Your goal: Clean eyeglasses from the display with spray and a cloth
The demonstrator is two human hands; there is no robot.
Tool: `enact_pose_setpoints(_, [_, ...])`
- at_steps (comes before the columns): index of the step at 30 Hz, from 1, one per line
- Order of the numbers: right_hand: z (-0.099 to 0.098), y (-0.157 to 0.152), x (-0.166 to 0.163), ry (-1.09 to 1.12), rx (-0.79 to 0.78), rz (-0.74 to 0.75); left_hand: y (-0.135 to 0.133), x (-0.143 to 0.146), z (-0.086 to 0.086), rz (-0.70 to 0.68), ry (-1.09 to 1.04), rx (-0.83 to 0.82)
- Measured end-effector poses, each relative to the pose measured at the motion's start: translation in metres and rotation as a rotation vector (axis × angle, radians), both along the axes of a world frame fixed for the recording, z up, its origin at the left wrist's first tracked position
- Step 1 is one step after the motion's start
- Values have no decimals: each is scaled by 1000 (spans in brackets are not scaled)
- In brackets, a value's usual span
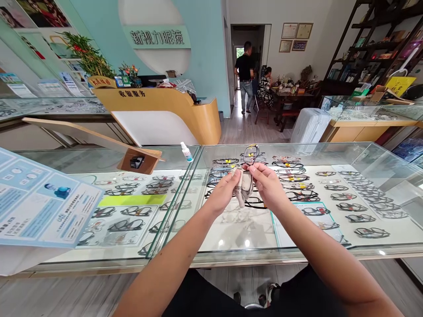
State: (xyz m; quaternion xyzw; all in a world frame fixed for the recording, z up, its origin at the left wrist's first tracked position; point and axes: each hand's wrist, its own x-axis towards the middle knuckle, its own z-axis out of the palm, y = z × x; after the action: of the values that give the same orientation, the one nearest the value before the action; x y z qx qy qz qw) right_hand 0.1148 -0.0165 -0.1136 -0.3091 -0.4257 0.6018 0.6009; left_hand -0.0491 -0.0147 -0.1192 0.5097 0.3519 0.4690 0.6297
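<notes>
Above a glass display counter (297,149) I hold a pair of dark-framed glasses (250,155) upright, one lens sticking up over my fingers. My left hand (226,190) pinches a pale cleaning cloth (240,190) around the lower part of the glasses. My right hand (268,185) grips the frame from the right side, fingers closed. Both hands meet over the middle of the counter.
Rows of glasses (360,198) lie inside the case. A small white spray bottle (187,152) stands on the glass at the left. A blue leaflet (39,202) and a wooden stand (139,160) are at left. A yellow reception desk (165,110) is behind; two people (245,75) are at the far doorway.
</notes>
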Motion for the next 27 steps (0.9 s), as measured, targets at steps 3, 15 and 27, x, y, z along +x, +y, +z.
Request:
enact_pose_setpoints(3, [3,2,7,-84,64,-9,4,-2,0,25,-80,-62])
enact_pose_setpoints(15, [-11,1,4,-472,158,184,11,-13,1,174,-145,-99])
enact_pose_setpoints(27, [13,-9,8,-334,74,245,8,-22,17,85,-152,-8])
